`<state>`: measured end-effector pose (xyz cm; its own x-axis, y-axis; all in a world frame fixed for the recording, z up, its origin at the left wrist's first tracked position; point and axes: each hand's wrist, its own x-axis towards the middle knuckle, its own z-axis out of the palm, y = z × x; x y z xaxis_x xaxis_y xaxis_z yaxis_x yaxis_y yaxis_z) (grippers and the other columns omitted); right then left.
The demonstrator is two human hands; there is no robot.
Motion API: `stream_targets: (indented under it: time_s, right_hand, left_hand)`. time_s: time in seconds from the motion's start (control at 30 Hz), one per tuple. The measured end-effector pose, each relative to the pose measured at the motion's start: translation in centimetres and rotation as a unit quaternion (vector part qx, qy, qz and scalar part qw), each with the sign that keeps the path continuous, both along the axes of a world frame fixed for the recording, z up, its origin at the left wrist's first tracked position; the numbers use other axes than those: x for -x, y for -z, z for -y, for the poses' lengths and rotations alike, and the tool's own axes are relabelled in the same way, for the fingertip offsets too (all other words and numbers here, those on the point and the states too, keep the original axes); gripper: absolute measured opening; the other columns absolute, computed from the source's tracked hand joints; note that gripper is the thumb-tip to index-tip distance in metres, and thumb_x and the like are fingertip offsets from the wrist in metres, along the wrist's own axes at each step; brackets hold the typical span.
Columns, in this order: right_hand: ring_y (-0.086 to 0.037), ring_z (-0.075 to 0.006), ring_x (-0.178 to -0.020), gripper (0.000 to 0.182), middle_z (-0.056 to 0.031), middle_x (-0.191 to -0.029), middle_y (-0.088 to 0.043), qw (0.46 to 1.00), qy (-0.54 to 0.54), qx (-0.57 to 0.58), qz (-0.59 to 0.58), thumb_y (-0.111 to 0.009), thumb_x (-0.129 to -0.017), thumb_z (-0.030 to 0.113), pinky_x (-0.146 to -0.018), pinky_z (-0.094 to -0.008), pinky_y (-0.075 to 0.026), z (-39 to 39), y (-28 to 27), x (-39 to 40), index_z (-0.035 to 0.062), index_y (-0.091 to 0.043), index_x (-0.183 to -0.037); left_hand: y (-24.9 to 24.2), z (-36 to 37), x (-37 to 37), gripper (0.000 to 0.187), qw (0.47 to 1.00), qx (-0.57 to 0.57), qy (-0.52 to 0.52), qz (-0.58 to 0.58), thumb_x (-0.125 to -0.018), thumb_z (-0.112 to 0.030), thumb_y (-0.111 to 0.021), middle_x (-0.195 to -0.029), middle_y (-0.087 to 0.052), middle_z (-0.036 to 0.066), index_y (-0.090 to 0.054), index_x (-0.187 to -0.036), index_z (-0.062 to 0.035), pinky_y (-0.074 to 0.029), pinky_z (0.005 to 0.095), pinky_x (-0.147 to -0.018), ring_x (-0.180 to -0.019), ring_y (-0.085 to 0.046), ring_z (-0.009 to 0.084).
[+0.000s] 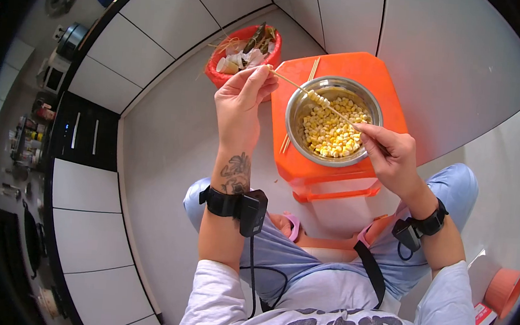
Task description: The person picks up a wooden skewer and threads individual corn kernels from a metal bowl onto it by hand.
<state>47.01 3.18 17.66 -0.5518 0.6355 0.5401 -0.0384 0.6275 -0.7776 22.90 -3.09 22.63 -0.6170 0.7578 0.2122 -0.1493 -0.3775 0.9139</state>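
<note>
A thin wooden skewer (342,116) stretches at a slant above a metal bowl (291,128), several pale yellow corn kernels (319,99) threaded near its middle. My left hand (245,94) pinches its upper left end between thumb and fingertips, beyond the bowl's rim. At the other end, my right hand (390,153) has its fingers closed on the skewer over the bowl's right side. Loose yellow and whitish corn kernels (332,131) cover the bowl's bottom. The bowl stands on an orange plastic stool (393,93), and more thin sticks (313,70) lie on the stool, partly hidden by the bowl.
A red bin (274,57) holding husks and paper waste stands behind the stool's left side. White cabinets (96,192) with a black oven (85,130) line the left. An orange pot (504,292) sits at the lower right. My knees flank the stool.
</note>
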Motion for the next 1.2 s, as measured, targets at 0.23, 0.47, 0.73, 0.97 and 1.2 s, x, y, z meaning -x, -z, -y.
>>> stream_targets:
  time_s: [0.23, 0.47, 0.73, 0.97, 1.2]
  right_hand:
    - [-0.068, -0.0168, -0.072, 0.020, -0.0173, -0.085, -0.068, 1.000, -0.013, 0.001, 0.013, -0.059, -0.086, -0.003, -0.064, -0.0251, -0.052, -0.1, -0.2, -0.5, -0.0034, -0.065, -0.105]
    - [-0.068, -0.0167, -0.073, 0.020, -0.0175, -0.085, -0.068, 0.999, -0.027, 0.014, 0.045, -0.060, -0.085, -0.003, -0.064, -0.0251, -0.052, -0.4, -0.6, -0.9, -0.0029, -0.065, -0.104]
    - [-0.063, -0.0112, -0.068, 0.018, -0.0145, -0.079, -0.067, 0.999, -0.020, 0.022, 0.022, -0.059, -0.087, 0.000, -0.061, -0.0227, -0.049, 0.1, 0.2, -0.5, -0.0030, -0.066, -0.104]
    - [-0.054, -0.0042, -0.065, 0.017, -0.0053, -0.072, -0.064, 0.992, 0.049, 0.107, -0.038, -0.058, -0.090, 0.004, -0.056, -0.0204, -0.045, -0.8, -0.1, 0.1, -0.0044, -0.065, -0.103]
    - [-0.055, -0.0061, -0.061, 0.018, -0.0071, -0.070, -0.064, 0.991, 0.056, 0.123, 0.005, -0.059, -0.090, 0.008, -0.054, -0.0214, -0.044, -1.2, 0.8, 0.3, -0.0045, -0.065, -0.102]
  left_hand:
    - [0.3, -0.1, 0.0, 0.015, 0.999, 0.028, 0.015, -0.033, -0.085, -0.011, -0.067, -0.081, -0.067, 0.007, -0.068, -0.092, 0.0016, -0.052, 0.0273, -0.076, -0.075, -0.064, 0.0145]
    - [0.2, 0.4, 1.5, 0.009, 0.995, 0.045, 0.089, -0.020, -0.087, -0.006, -0.062, -0.087, -0.068, 0.010, -0.067, -0.090, 0.0016, -0.054, 0.0312, -0.079, -0.080, -0.065, 0.0169]
    - [1.0, 0.5, -0.4, 0.016, 0.962, 0.159, 0.211, -0.073, -0.086, -0.008, -0.065, -0.090, -0.068, 0.009, -0.068, -0.098, 0.0014, -0.053, 0.0296, -0.079, -0.079, -0.065, 0.0158]
    - [0.7, -0.3, -1.7, 0.017, 0.962, 0.171, 0.181, -0.108, -0.085, -0.013, -0.068, -0.093, -0.068, 0.005, -0.070, -0.098, -0.0023, -0.048, 0.0309, -0.083, -0.092, -0.061, 0.0153]
    - [3.2, -0.9, -1.1, 0.018, 0.674, 0.206, 0.005, -0.709, -0.067, -0.008, -0.068, -0.089, -0.061, 0.002, -0.075, -0.081, -0.0162, -0.038, 0.0352, -0.086, -0.097, -0.049, 0.0226]
